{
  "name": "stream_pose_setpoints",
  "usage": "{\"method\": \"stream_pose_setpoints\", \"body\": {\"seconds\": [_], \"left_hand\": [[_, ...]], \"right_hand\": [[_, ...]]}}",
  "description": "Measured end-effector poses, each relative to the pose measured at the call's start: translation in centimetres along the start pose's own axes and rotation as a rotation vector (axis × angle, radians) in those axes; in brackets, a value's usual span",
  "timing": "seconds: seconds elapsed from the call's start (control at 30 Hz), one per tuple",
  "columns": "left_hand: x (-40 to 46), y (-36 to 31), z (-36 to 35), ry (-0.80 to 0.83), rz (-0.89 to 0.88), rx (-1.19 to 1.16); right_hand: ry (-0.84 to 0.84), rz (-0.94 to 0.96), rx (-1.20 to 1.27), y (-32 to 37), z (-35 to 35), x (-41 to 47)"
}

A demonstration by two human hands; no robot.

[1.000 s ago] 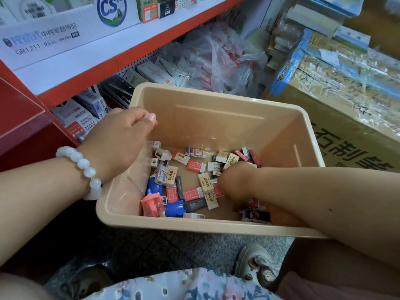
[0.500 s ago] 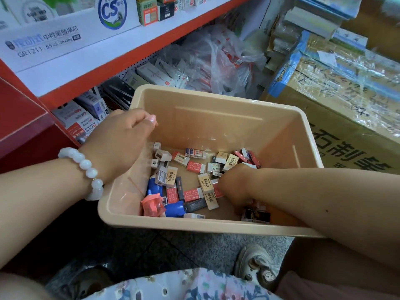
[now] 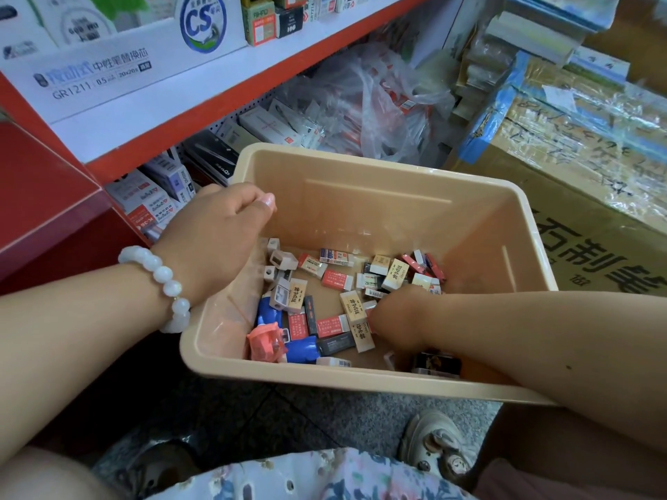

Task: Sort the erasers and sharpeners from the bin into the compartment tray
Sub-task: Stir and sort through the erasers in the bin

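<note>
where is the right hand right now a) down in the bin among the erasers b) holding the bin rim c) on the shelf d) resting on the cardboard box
a: the right hand reaches down inside the beige bin, its fingers buried among the erasers on the bottom, while the left hand is the one at the bin's rim.

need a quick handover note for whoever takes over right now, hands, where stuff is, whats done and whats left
Left hand: grips the left wall of the beige plastic bin, steadying it.
Right hand: down among the small paper-sleeved erasers; fingers hidden, so a grasp cannot be confirmed.
Also in the bin: grey metal sharpeners, an orange plastic sharpener, blue plastic sharpeners.
Done: nothing visibly sorted; the compartment tray is out of view.
Left: nearly everything. Find the tray and move items across by type.
</note>
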State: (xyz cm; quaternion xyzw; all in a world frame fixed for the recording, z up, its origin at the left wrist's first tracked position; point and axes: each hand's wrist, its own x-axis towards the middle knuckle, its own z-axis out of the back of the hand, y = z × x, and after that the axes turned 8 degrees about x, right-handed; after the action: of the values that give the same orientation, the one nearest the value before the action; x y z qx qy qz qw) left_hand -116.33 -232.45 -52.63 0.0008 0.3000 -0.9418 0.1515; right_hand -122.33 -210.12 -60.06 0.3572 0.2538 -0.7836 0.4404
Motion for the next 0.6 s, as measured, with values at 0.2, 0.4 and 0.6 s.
{"method": "stream_pose_setpoints", "body": {"seconds": [0.2,0.4,0.6], "left_hand": [[0.1,0.0,0.0,0.008,0.002,-0.023],[0.0,0.1,-0.1,0.014,0.003,-0.009],[-0.1,-0.2,0.1,0.012,0.007,-0.013]], "right_hand": [[0.031,-0.090,0.173,0.4,0.5,0.2],[0.066,-0.113,0.263,0.3,0.8,0.5],[0.100,-0.085,0.217,0.3,1.9,-0.4]]}}
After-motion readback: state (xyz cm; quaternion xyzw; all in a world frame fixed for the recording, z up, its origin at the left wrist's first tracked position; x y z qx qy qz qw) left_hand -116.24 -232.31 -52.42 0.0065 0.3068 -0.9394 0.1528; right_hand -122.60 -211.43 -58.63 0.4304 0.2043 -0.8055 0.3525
